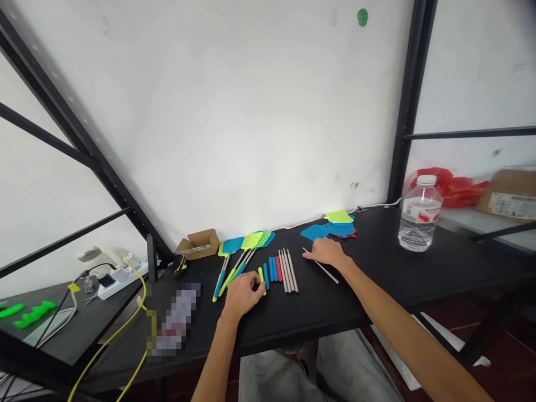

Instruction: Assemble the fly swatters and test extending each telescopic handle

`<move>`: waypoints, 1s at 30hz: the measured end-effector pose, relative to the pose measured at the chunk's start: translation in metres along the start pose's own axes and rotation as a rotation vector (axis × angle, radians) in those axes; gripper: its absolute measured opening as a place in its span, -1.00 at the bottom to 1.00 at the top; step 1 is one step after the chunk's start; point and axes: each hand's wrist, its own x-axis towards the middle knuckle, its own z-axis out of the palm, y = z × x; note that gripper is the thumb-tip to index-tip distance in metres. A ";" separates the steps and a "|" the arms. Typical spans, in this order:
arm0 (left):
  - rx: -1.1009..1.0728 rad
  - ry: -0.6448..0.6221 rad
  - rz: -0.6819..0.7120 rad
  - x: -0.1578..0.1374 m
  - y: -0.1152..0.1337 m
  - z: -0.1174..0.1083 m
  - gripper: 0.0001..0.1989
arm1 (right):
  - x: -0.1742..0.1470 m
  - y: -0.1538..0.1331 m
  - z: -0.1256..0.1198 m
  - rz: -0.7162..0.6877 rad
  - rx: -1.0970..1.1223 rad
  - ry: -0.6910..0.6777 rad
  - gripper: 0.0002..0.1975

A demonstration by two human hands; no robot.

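My left hand (pixel 244 293) is curled, its thumb and fingertips closed at a yellow handle grip (pixel 261 274) lying on the black table (pixel 288 321). Beside that grip are several blue grips (pixel 271 269) and a red grip (pixel 278 269) in a row, followed by several thin metal tubes (pixel 287 272). My right hand (pixel 330 252) pinches a single metal tube (pixel 325 271), which slants across the tabletop. Just beyond it lie loose fly swatter heads: a blue one (pixel 315 231) and a stack topped by a yellow one (pixel 338 216). Several assembled fly swatters (pixel 234 268) rest left of the grips.
An open cardboard box (pixel 199 245) stands at the back left, near the wall. A large water bottle (pixel 420 215) is at the right. A blurred-out object (pixel 178 321) lies front left, with a yellow cable (pixel 121 329) beside it. Black metal posts (pixel 412 100) frame the table.
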 end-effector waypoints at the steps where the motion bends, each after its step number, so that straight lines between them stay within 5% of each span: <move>1: -0.003 -0.004 -0.002 0.000 0.000 0.000 -0.81 | 0.000 0.001 0.000 -0.012 0.039 -0.016 -0.66; 15: -0.028 0.000 -0.041 0.000 0.000 0.000 -0.94 | 0.018 0.001 0.015 0.005 1.039 -0.002 -0.73; 20: -0.055 0.036 -0.069 0.001 -0.003 0.002 -0.99 | 0.017 0.000 0.020 0.004 1.289 -0.093 -0.75; 30: -0.114 0.100 -0.061 0.001 -0.007 0.001 -0.90 | 0.005 -0.009 0.018 -0.128 1.306 -0.269 -0.75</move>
